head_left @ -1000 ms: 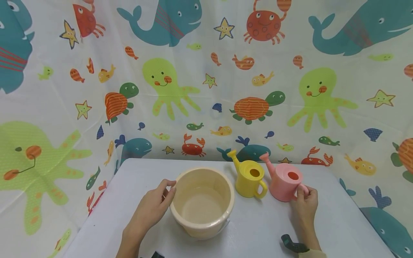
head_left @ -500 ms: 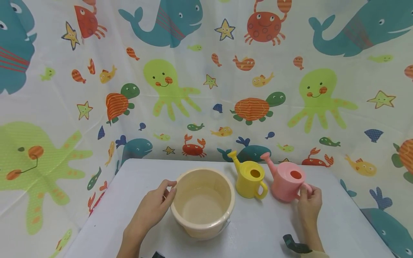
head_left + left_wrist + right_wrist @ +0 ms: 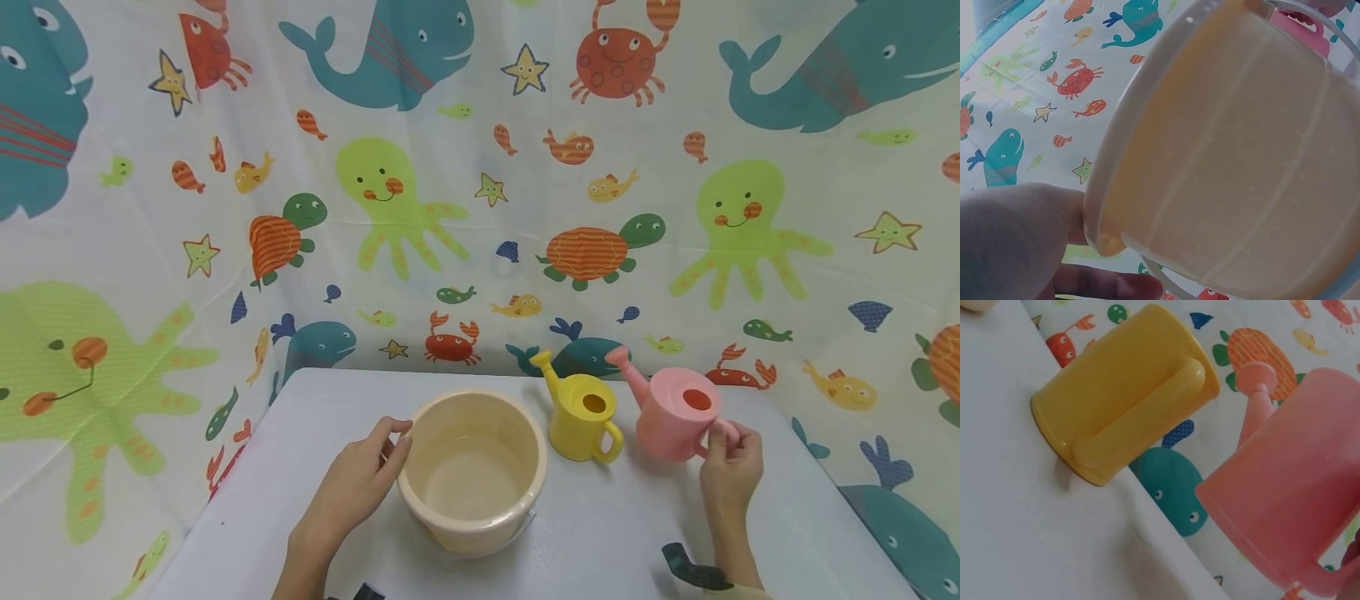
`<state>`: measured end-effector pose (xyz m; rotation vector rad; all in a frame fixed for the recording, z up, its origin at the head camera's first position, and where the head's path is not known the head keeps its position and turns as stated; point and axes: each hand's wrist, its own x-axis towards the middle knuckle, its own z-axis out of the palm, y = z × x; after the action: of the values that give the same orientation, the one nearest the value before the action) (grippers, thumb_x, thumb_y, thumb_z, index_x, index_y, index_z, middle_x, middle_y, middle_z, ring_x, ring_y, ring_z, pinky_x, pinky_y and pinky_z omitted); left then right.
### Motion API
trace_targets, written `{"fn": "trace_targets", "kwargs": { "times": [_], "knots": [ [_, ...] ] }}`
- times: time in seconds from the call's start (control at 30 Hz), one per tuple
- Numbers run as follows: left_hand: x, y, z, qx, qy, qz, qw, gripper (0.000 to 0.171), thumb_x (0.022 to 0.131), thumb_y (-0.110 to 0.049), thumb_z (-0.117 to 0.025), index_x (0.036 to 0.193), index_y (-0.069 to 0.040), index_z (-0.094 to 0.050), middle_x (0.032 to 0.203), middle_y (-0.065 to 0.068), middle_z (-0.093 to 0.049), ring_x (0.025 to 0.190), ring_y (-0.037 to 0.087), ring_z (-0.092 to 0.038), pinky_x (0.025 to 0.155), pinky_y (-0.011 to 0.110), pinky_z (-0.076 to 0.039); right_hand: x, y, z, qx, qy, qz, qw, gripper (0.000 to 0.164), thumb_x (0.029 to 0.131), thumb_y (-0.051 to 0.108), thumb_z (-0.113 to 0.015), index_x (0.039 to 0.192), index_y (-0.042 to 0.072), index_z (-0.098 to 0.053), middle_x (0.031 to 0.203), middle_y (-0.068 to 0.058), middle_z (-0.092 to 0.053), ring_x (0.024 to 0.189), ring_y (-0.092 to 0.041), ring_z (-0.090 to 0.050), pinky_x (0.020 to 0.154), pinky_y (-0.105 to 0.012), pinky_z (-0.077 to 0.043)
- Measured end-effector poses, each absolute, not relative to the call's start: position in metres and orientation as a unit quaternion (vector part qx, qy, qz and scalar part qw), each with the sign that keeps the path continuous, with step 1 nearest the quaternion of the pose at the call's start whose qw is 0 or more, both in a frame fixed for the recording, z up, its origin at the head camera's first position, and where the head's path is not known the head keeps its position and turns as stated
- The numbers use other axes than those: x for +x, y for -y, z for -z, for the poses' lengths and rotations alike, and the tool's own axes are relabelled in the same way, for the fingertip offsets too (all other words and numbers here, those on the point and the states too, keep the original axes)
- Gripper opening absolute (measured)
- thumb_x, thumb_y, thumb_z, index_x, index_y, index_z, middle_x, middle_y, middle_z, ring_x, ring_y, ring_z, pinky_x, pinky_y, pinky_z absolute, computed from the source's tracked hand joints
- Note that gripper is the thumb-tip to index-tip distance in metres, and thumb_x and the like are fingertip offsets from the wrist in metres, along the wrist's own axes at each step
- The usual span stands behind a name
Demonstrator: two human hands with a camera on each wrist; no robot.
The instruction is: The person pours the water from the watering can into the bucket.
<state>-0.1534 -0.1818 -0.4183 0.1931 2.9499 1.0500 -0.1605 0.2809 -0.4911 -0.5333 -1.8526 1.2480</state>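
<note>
A cream bucket (image 3: 471, 533) stands upright mid-table, its opening facing up. My left hand (image 3: 351, 483) holds its left rim; in the left wrist view the thumb passes behind the rim (image 3: 1100, 206), with a finger (image 3: 1110, 284) outside near the bail handle. My right hand (image 3: 731, 475) grips the handle of a pink watering can (image 3: 671, 421), its spout pointing up-left. In the right wrist view the can's base hangs above the tabletop, while only a bit of that hand shows at the right edge. Beside it a yellow watering can (image 3: 577, 425) stands on the table.
The white table (image 3: 600, 533) ends at a hanging curtain (image 3: 480, 283) printed with sea animals, behind and at both sides. The yellow can sits close to the bucket's right side. Dark straps (image 3: 693, 571) show near the wrists.
My right hand has lifted the pink watering can off the table and moved it rightward, away from the yellow one. The left hand and bucket stay in place.
</note>
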Motion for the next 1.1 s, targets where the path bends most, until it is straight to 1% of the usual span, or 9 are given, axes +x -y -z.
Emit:
{"fn": "trace_targets", "kwargs": {
  "times": [0.1,0.23,0.3,0.53,0.67,0.83,0.93,1.1],
  "knots": [
    [-0.154,0.182,0.418,0.061,-0.940,-0.335,0.002,0.033,0.102,-0.037,-0.054,0.132,-0.024,-0.058,0.080,-0.005,-0.061,0.068,0.010,-0.052,0.059,0.023,-0.045,-0.159,-0.280,0.487,-0.209,0.733,-0.494,0.419,0.023,0.102,0.038,-0.053,0.108,0.016,-0.053,0.095,0.017,-0.049,0.083,-0.007,-0.049,0.074,-0.003,-0.046],
    [-0.153,0.182,0.418,0.062,-0.940,-0.334,0.002,0.033,0.102,-0.037,-0.054,0.132,-0.023,-0.057,0.079,-0.005,-0.061,0.068,0.010,-0.051,0.058,0.022,-0.045,-0.158,-0.279,0.481,-0.201,0.729,-0.492,0.431,0.015,0.101,0.037,-0.053,0.105,0.022,-0.052,0.095,0.017,-0.049,0.082,-0.007,-0.049,0.074,-0.003,-0.045],
    [-0.153,0.182,0.418,0.063,-0.940,-0.334,0.002,0.033,0.102,-0.037,-0.054,0.132,-0.023,-0.058,0.079,-0.005,-0.061,0.068,0.010,-0.051,0.058,0.022,-0.045,-0.157,-0.279,0.479,-0.199,0.728,-0.490,0.436,0.015,0.101,0.037,-0.054,0.105,0.022,-0.052,0.095,0.018,-0.049,0.082,-0.007,-0.049,0.074,-0.003,-0.045],
    [-0.154,0.182,0.419,0.064,-0.940,-0.334,0.000,0.033,0.103,-0.037,-0.054,0.132,-0.023,-0.058,0.079,-0.005,-0.061,0.069,0.010,-0.052,0.059,0.022,-0.045,-0.156,-0.278,0.473,-0.201,0.724,-0.486,0.446,0.020,0.101,0.037,-0.054,0.107,0.017,-0.054,0.095,0.018,-0.049,0.082,-0.007,-0.048,0.072,-0.004,-0.045],
    [-0.154,0.182,0.419,0.063,-0.941,-0.333,0.000,0.033,0.103,-0.037,-0.054,0.132,-0.023,-0.058,0.079,-0.005,-0.061,0.069,0.010,-0.052,0.059,0.023,-0.045,-0.155,-0.277,0.469,-0.202,0.721,-0.488,0.449,0.021,0.101,0.037,-0.054,0.108,0.018,-0.055,0.095,0.019,-0.050,0.082,-0.006,-0.049,0.073,-0.004,-0.046],
    [-0.153,0.181,0.419,0.060,-0.941,-0.334,0.002,0.033,0.102,-0.037,-0.054,0.132,-0.023,-0.058,0.079,-0.005,-0.061,0.068,0.010,-0.052,0.058,0.022,-0.045,-0.152,-0.274,0.462,-0.196,0.722,-0.483,0.454,0.023,0.101,0.036,-0.054,0.109,0.015,-0.055,0.095,0.020,-0.049,0.081,-0.006,-0.050,0.074,-0.005,-0.047],
    [-0.153,0.181,0.419,0.061,-0.941,-0.334,0.002,0.033,0.103,-0.037,-0.054,0.132,-0.023,-0.057,0.079,-0.005,-0.060,0.068,0.010,-0.051,0.058,0.022,-0.045,-0.149,-0.273,0.458,-0.188,0.720,-0.482,0.462,0.021,0.101,0.034,-0.055,0.108,0.015,-0.056,0.094,0.020,-0.050,0.079,-0.006,-0.050,0.072,-0.005,-0.047],
    [-0.153,0.182,0.419,0.062,-0.941,-0.332,0.000,0.033,0.103,-0.037,-0.054,0.132,-0.023,-0.057,0.078,-0.005,-0.060,0.068,0.010,-0.051,0.058,0.022,-0.045,-0.146,-0.270,0.451,-0.167,0.714,-0.488,0.473,0.013,0.101,0.031,-0.056,0.106,0.019,-0.055,0.095,0.019,-0.051,0.079,-0.005,-0.052,0.071,-0.006,-0.048]
  ]
}}
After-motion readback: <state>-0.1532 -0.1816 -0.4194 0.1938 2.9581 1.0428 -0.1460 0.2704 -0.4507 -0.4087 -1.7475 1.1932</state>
